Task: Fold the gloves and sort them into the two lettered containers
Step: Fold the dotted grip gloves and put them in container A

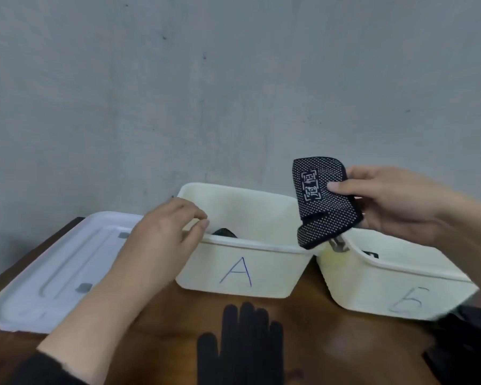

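The right hand (pixel 395 204) pinches a folded black dotted knit glove (pixel 324 201) above the cream plastic tubs marked A (pixel 250 262) and B (pixel 395 284) — sorting step, I judge — while the left hand (pixel 161 234), loosely curled and holding nothing, hovers at A's rim; next it must lower the glove into one tub.

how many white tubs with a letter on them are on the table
2: container A in the middle, with the left hand at its near rim, and the second lettered container to its right, below the folded glove.

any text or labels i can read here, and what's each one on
"A": handwritten in blue on the front of the left container.
"B", blurred, seemingly: on the front of the right container.
White boxed characters on the folded glove held by the right hand: too blurred to read.
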